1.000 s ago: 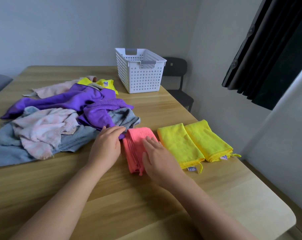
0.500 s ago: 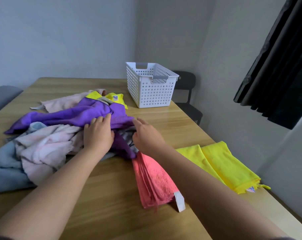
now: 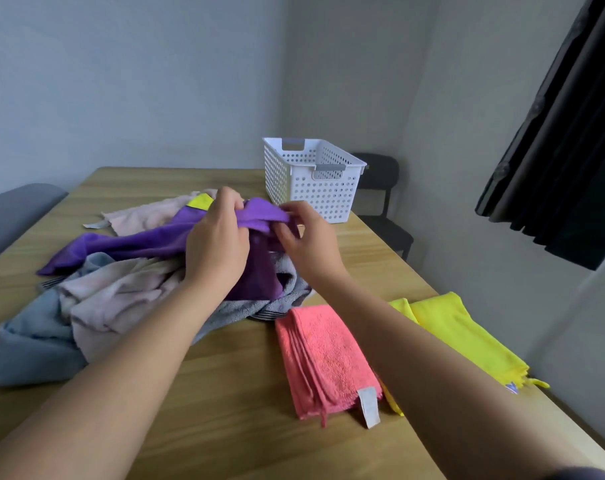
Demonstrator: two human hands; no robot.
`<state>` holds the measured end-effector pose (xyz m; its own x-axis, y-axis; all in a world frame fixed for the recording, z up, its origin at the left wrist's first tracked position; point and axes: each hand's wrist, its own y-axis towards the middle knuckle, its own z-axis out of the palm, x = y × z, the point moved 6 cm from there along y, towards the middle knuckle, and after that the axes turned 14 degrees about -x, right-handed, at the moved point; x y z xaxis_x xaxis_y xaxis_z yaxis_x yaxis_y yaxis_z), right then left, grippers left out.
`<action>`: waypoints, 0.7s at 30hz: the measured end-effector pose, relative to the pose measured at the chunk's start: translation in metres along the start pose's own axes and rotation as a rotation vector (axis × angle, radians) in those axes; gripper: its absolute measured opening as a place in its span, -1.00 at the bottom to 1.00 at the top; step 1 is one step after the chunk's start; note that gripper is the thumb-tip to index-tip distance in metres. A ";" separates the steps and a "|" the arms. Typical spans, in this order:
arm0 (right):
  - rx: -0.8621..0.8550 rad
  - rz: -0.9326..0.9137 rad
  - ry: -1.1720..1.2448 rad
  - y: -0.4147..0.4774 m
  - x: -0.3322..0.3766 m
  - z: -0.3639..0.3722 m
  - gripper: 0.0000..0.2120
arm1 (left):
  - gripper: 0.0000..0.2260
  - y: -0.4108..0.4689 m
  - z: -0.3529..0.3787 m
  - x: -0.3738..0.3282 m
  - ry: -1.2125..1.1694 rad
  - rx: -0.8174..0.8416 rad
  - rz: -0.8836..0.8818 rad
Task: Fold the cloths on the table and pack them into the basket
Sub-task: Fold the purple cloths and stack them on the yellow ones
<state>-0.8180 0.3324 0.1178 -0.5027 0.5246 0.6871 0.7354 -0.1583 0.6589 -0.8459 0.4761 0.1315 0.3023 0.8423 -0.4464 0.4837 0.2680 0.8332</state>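
Both hands, left hand (image 3: 218,244) and right hand (image 3: 306,237), pinch the purple cloth (image 3: 148,242) mid-frame; yanking could drag the tangled pile (image 3: 96,306) along.

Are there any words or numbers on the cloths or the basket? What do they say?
No words or numbers can be read.
The white tag on the coral cloth: looks blank or too blurred.
The small tag on the yellow cloth: bluish print, too small to read.
The grey tag by the pale pink cloth: no letters show.
The white basket: no label in view.
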 end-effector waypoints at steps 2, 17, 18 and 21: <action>0.052 0.097 0.191 -0.001 0.009 -0.015 -0.70 | -0.79 0.008 -0.015 -0.015 -0.109 -0.027 -0.086; 0.231 0.342 0.551 -0.076 0.046 -0.145 -0.79 | -0.82 -0.039 -0.091 -0.092 -0.636 0.176 -0.395; 0.321 0.405 0.575 -0.089 0.039 -0.143 -0.77 | -0.84 -0.050 -0.088 -0.087 -0.662 0.190 -0.497; 0.347 0.713 0.850 -0.123 0.012 -0.139 -0.87 | -0.80 -0.090 -0.076 -0.073 -0.747 0.240 -0.775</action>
<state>-0.9777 0.2415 0.0872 0.0296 -0.3422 0.9392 0.9933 0.1150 0.0106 -0.9738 0.4265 0.1142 0.2296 -0.0310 -0.9728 0.8791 0.4356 0.1935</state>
